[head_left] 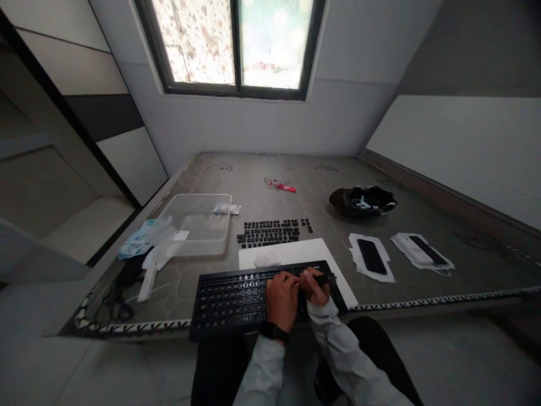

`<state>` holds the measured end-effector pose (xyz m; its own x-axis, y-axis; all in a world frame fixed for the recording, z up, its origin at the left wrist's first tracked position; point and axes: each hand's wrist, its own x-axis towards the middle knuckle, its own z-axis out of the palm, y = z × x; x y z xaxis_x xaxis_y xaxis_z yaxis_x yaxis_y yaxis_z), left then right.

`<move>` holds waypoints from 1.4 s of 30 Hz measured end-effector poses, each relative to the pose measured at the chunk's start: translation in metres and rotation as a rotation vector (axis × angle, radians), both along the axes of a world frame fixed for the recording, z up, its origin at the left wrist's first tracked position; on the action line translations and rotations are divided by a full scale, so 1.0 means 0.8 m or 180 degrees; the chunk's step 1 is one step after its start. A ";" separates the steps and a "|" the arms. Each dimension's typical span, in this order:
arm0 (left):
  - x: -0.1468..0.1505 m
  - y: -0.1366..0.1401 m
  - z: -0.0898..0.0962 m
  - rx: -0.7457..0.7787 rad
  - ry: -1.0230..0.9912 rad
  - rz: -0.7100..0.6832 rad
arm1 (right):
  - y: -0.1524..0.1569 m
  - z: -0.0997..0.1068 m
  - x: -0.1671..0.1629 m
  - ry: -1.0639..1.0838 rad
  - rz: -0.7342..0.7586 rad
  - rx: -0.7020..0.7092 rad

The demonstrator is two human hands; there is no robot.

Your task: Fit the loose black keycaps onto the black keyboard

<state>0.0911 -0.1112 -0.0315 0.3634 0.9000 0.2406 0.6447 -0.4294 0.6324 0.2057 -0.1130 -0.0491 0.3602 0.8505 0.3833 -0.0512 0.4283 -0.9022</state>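
A black keyboard [236, 296] with its keycaps off lies at the table's front edge, tilted towards me over my lap. My left hand [282, 299] rests on its right half, fingers bent and pressed onto it, close to my right hand. My right hand [315, 286] is closed around a slim dark tool [326, 278] above the keyboard's right end. The tool's tip and exact kind are hidden by my fingers. Behind the keyboard, loose black keycaps [270, 232] lie in rows. A white sheet [313, 251] sits partly under the keyboard, with a crumpled white tissue [267, 259] on it.
A clear plastic box [198, 248] stands left, beside blue-white packaging [137, 239] and a black cable [122, 309]. Farther back lies a red strip [283, 186]. To the right are a dark cap [367, 202] and two phone-like objects, one black [372, 256], one white-and-black [422, 251].
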 end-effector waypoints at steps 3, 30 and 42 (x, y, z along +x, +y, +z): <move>0.000 -0.001 0.006 -0.0059 -0.0050 -0.0074 | 0.002 0.019 0.011 0.0513 0.0250 0.0271; -0.005 -0.003 0.000 -0.1011 -0.2219 -0.0204 | -0.031 0.018 0.073 -0.3347 -0.0395 0.0505; -0.004 -0.005 0.003 -0.1115 -0.2307 -0.0134 | -0.036 0.022 0.065 -0.2985 -0.0679 0.0349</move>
<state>0.0883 -0.1155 -0.0294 0.2603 0.9559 0.1358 0.0100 -0.1433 0.9896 0.2580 -0.1419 -0.0313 0.0102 0.7451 0.6669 0.7579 0.4293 -0.4912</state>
